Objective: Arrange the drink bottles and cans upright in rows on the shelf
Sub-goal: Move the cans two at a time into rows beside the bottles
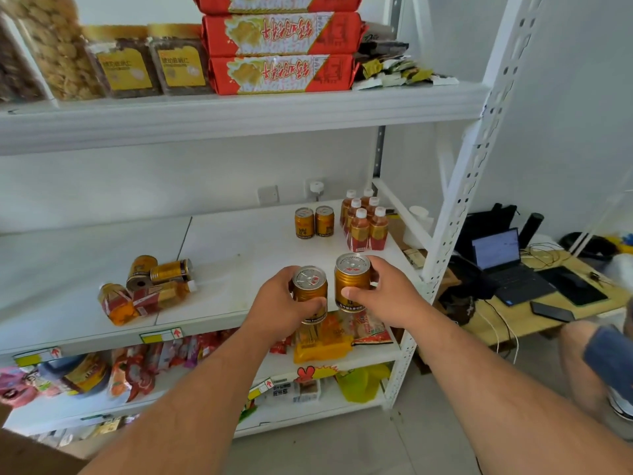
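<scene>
Left hand (284,303) and right hand (383,293) each clamped on an upright can (310,291), (352,282), held side by side over the shelf (239,248) front, likely to extend the standing row (314,222) beyond; toppled cans and bottles (147,289) lie left of the hands.

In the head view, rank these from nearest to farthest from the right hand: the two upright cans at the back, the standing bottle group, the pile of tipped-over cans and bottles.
From the right hand:
1. Standing bottle group, behind it.
2. Two upright cans, back, slightly left.
3. Tipped-over pile, far left.
</scene>
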A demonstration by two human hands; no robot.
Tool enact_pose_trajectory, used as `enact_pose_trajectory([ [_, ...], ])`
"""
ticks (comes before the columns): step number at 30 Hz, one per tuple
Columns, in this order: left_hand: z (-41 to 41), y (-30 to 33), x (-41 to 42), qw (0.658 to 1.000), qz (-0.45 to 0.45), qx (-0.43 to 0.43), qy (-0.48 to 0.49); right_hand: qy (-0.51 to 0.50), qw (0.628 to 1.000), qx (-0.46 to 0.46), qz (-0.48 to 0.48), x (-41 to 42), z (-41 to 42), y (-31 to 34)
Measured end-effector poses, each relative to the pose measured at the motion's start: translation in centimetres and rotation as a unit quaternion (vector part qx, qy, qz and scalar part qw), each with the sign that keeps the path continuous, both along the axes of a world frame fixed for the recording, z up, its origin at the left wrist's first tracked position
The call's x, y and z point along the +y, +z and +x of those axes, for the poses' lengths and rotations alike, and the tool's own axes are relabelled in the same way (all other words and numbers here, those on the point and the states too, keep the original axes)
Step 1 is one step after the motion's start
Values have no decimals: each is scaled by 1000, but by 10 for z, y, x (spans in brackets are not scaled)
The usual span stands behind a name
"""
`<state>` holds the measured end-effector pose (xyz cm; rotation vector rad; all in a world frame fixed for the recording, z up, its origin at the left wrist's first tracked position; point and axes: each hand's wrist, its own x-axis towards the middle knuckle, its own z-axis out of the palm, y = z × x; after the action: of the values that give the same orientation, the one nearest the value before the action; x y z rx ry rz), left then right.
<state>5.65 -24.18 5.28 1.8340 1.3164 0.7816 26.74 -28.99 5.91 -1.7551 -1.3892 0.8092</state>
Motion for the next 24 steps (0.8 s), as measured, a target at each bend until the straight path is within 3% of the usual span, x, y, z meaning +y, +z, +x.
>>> enact_pose_trajectory([
  [12, 64, -8, 33, 999, -5, 19, 39, 43, 999, -9, 6, 49, 58, 4],
  [24, 69, -25, 147, 999, -25, 2, 28, 58, 998, 6, -6, 156, 60, -7],
])
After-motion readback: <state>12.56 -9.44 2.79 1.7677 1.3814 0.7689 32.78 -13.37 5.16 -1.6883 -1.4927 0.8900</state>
